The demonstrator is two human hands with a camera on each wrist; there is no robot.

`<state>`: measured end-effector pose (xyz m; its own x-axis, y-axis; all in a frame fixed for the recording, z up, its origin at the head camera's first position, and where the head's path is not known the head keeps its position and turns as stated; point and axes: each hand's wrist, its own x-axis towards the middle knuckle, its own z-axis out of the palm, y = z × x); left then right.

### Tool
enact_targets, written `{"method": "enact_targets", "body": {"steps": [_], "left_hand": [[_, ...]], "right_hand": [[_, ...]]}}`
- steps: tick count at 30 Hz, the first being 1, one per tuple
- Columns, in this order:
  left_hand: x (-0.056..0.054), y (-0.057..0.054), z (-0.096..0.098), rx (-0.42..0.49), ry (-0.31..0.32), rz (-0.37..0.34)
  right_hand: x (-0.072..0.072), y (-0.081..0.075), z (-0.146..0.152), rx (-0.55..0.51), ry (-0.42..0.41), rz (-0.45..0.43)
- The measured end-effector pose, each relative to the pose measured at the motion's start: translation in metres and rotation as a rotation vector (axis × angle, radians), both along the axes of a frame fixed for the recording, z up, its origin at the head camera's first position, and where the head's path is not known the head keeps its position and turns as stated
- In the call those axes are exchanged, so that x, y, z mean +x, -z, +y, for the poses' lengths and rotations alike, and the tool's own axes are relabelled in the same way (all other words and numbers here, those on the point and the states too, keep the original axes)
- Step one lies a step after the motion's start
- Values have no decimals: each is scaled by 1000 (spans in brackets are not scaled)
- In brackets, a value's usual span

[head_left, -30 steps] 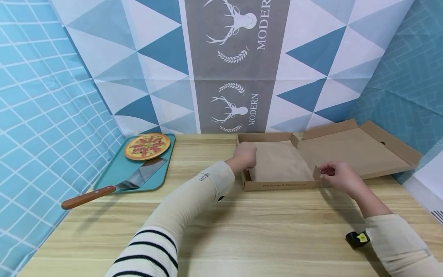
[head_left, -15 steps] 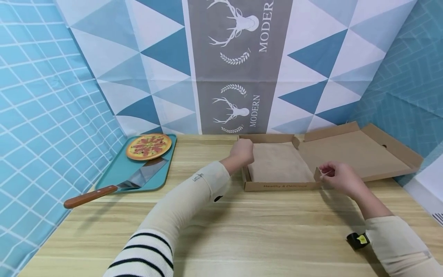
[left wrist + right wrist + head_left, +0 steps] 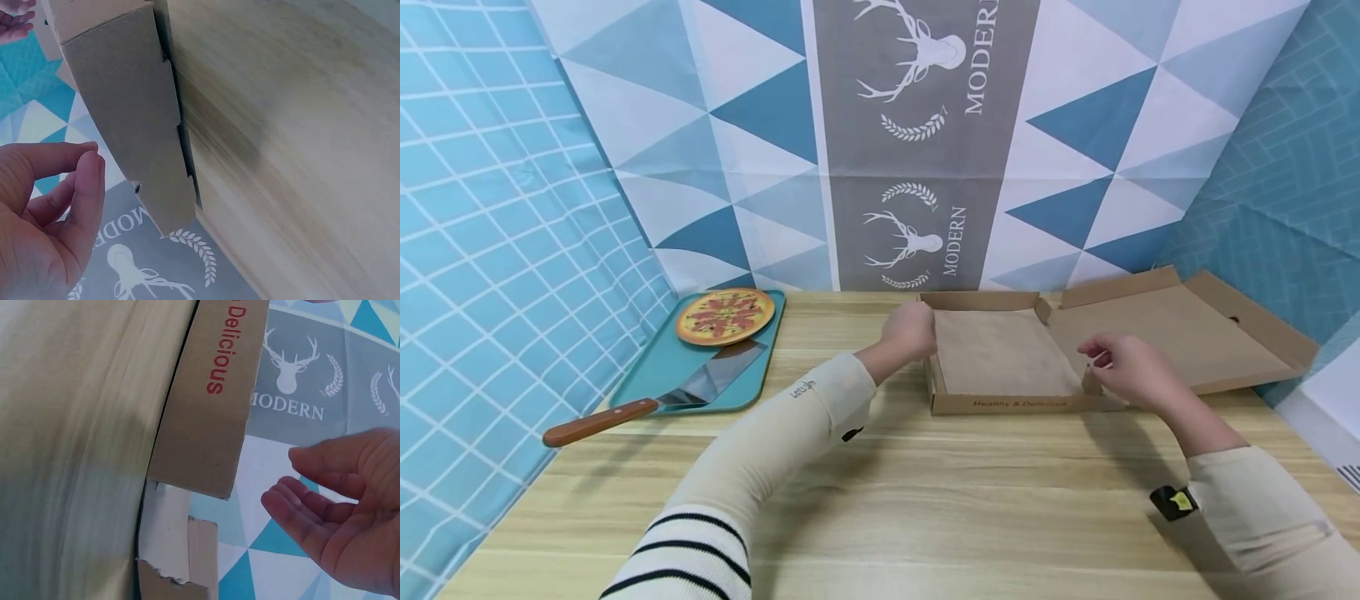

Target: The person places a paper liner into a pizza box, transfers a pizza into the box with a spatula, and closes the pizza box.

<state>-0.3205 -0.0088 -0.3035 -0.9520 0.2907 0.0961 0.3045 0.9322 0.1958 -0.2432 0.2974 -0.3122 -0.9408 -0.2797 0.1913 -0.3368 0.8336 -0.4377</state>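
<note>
A brown cardboard pizza box (image 3: pixel 953 404) stands unfolded near the back wall, its lid (image 3: pixel 1172 333) laid back to the right. A sheet of brown paper (image 3: pixel 1003 354) covers its floor. My left hand (image 3: pixel 913 327) is at the box's left wall; in the left wrist view, the thumb and index finger nearly meet with nothing between them. Over the front right corner hovers my right hand (image 3: pixel 1127 371), fingers loosely bent. The right wrist view shows that hand (image 3: pixel 350 506) apart from the box wall, thumb and fingertips separated, holding nothing.
On the left a blue-green tray (image 3: pixel 662 367) bears a pizza (image 3: pixel 726 317) and a metal pizza server (image 3: pixel 718 375), whose wooden handle (image 3: pixel 598 422) sticks out over the tray's front edge. A white object (image 3: pixel 1326 408) stands at the right edge.
My left hand has drawn left off the paper to the box's left wall. The right hand has risen slightly and its fingers have come away from the box's front right corner.
</note>
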Motion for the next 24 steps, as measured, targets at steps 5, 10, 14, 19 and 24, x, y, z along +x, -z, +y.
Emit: {"method": "enact_targets", "body": {"steps": [5,10,14,19,24], "left_hand": [[2,2,-8,39,22,-6],[5,7,-14,83,61,11],[7,8,-16,148,46,-17],[9,11,-19,299,-48,-141],[8,15,-20,516,-122,-320]], "right_hand": [[-9,4,-8,51,-157,11],[-23,12,-20,181,-317,33],[-33,13,-31,266,-333,2],[-44,14,-41,299,-318,-48],[-51,17,-45,341,-334,-75]]}}
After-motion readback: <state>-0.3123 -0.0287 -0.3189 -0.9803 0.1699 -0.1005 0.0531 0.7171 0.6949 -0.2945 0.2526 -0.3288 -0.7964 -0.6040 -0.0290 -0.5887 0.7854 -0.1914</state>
